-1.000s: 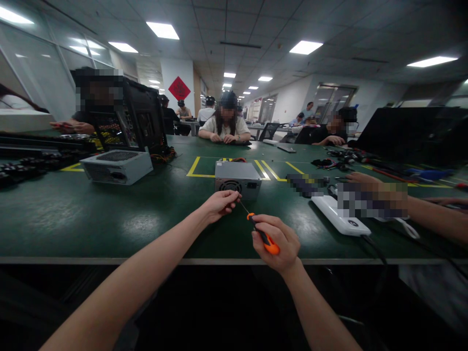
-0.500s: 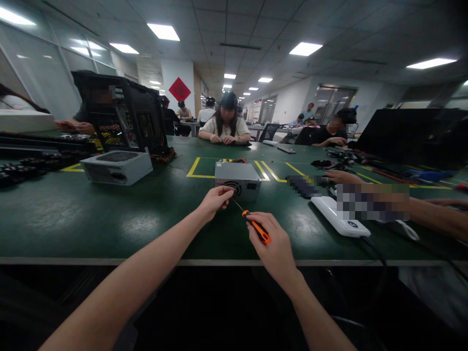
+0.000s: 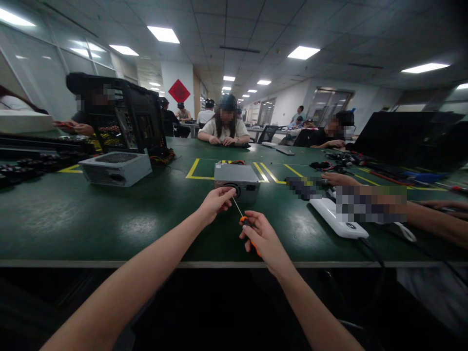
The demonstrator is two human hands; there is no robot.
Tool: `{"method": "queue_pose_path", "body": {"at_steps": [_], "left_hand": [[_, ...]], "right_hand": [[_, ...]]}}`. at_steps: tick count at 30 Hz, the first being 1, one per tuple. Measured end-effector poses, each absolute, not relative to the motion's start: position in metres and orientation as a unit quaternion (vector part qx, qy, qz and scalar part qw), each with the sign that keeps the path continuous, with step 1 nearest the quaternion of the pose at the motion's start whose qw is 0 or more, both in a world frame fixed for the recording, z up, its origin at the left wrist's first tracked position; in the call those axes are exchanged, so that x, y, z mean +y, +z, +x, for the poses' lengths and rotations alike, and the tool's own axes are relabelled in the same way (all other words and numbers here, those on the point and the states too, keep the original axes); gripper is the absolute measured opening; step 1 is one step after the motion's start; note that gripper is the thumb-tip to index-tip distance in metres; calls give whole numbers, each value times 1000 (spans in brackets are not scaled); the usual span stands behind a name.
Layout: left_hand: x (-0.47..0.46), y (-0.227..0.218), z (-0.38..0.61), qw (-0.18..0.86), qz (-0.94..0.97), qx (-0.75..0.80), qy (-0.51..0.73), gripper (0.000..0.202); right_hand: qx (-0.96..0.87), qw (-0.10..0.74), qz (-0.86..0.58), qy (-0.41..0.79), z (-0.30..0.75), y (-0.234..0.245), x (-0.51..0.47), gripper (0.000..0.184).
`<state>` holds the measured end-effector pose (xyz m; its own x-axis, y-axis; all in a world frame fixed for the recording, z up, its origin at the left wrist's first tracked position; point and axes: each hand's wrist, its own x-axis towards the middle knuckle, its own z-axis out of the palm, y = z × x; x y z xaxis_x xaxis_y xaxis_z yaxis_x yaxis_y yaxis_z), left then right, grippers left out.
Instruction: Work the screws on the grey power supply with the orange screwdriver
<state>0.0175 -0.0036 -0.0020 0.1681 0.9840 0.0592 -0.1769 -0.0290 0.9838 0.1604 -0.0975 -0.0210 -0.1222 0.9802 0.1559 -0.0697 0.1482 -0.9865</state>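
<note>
Reaching over a green table (image 3: 54, 239) toward a power supply (image 3: 237, 172) at twelve o'clock; angling the right hand (image 3: 263, 235) toward eleven, curled loosely around a screwdriver (image 3: 245, 221); slanting the left hand (image 3: 215, 203) toward one, pinching at the shaft's (image 3: 237, 206) end, too finely to tell on what.

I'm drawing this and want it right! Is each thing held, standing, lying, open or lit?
Screwdriver: held, slanting.
Left hand: pinched by the screwdriver's tip; anything between its fingers is hidden.
Right hand: curled around the screwdriver.
Middle metal box: resting on the table.
Left metal box: also on the table.
Computer case: standing, open-sided.
White device: lying flat.
Ceiling lights: lit.
</note>
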Motion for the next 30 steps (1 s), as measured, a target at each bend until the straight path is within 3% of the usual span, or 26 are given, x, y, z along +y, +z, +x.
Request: {"method": "queue_pose_path", "body": {"at_steps": [7,30], "left_hand": [[-9,0,19,579,511,428,469,36],[9,11,49,613,477,448,442,17]], "right_hand": [[-349,621,-402,576,175,-4,-86,29],[-358,589,-394,608,176,-12,-75,22]]}}
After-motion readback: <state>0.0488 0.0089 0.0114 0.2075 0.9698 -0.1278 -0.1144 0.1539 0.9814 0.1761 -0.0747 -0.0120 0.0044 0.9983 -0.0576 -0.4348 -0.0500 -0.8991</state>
